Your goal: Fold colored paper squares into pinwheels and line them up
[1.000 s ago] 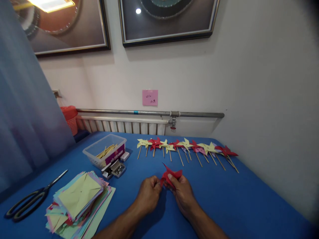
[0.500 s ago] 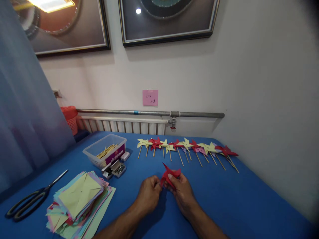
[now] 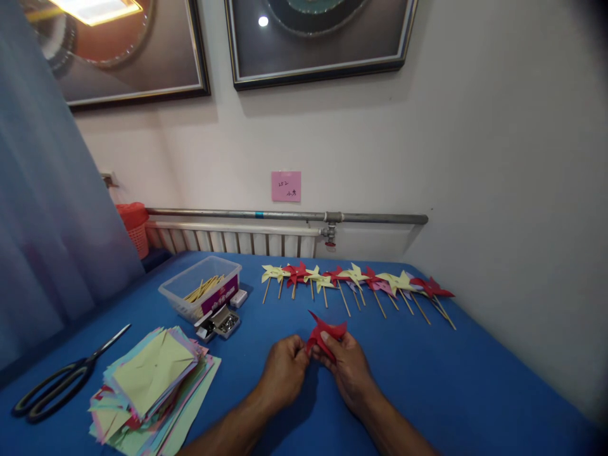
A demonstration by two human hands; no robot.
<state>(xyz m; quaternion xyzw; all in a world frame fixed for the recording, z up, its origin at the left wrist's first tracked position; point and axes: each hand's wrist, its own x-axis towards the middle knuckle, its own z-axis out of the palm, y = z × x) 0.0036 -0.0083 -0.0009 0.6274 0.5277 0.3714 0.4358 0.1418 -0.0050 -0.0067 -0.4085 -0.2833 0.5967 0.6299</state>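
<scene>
Between my two hands is a red paper pinwheel (image 3: pixel 327 332), raised over the blue table with its blades curled inward. My right hand (image 3: pixel 349 367) holds it from the right, thumb pressed on its middle. At its lower left edge, my left hand (image 3: pixel 285 368) is closed in a pinch on the paper; the fingertips partly hide what lies between them. No stick shows on this pinwheel. Behind my hands lies a row of finished pinwheels (image 3: pixel 352 275) on sticks, mostly red and pale yellow.
On the left are a stack of coloured paper squares (image 3: pixel 154 373), black-handled scissors (image 3: pixel 71 377), a clear plastic box (image 3: pixel 173 296) of wooden sticks (image 3: pixel 204 288), and a small open box of metal pins (image 3: pixel 226 322). The blue table (image 3: pixel 456 392) ends at the wall.
The red pinwheel has tipped very slightly in my right hand. Both hands keep almost the same place and grip.
</scene>
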